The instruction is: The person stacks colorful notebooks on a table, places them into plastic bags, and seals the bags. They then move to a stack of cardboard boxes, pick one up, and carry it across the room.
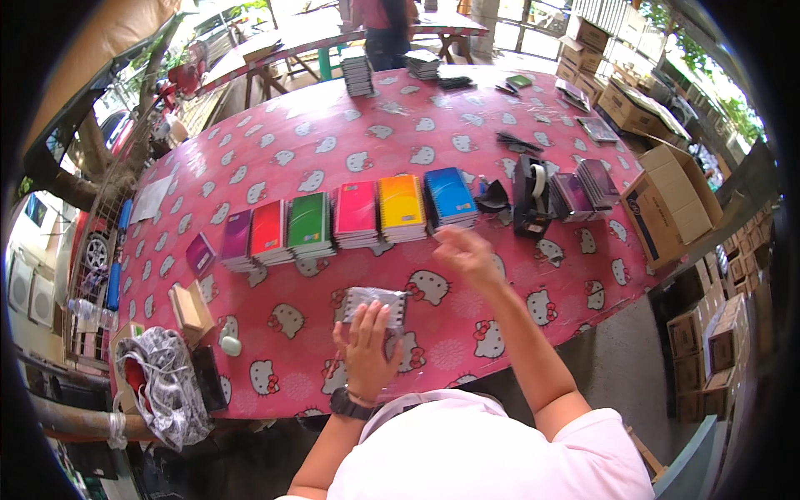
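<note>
My left hand (367, 346) lies flat on a small spiral notebook wrapped in clear plastic (375, 302), near the front edge of the pink patterned table (350, 146). My right hand (467, 252) hovers, blurred, with fingers apart just below the blue notebook stack (450, 197), holding nothing I can make out. A row of notebook stacks runs across the table: purple (237, 240), red (269, 232), green (310, 225), pink (357, 215), orange-yellow (402, 208) and blue.
A black tape dispenser (532, 198) and dark notebook stacks (583, 187) stand right of the row. An open cardboard box (667, 204) sits at the table's right edge. A bundle of grey bags (162, 383) lies front left. A person (385, 29) stands at the far side.
</note>
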`<state>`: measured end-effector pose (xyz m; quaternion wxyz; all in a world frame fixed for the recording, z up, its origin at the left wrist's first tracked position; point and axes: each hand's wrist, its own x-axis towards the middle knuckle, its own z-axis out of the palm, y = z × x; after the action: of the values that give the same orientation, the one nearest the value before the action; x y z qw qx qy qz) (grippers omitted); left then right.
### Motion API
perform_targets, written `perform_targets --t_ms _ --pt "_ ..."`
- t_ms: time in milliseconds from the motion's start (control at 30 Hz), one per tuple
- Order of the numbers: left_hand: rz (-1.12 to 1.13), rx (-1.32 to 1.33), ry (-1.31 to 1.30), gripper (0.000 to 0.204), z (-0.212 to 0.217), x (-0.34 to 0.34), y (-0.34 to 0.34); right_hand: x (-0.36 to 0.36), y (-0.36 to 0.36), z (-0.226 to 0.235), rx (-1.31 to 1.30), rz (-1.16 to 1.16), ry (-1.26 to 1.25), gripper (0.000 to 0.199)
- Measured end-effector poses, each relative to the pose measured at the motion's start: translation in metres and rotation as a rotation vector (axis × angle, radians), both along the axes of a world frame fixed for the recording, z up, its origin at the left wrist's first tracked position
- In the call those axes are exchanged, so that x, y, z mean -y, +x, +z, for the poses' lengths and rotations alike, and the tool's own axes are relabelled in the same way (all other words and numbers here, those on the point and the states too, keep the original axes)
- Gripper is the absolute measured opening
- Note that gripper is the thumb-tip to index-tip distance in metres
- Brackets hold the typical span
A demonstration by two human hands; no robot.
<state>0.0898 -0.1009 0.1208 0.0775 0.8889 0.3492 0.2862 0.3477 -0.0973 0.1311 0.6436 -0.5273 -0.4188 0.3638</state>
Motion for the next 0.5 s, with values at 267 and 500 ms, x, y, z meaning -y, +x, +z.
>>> perform_targets --t_ms 267,500 --pt "0.017 0.057 -0.028 0.065 0.000 0.001 0.016 0.043 0.235 -0.044 0.698 -0.916 -0.810 0.036" --pt "0.077 0.052 -0.042 0.061 0.003 0.005 0.011 0.053 0.184 -0.053 0.561 -0.913 -0.197 0.022"
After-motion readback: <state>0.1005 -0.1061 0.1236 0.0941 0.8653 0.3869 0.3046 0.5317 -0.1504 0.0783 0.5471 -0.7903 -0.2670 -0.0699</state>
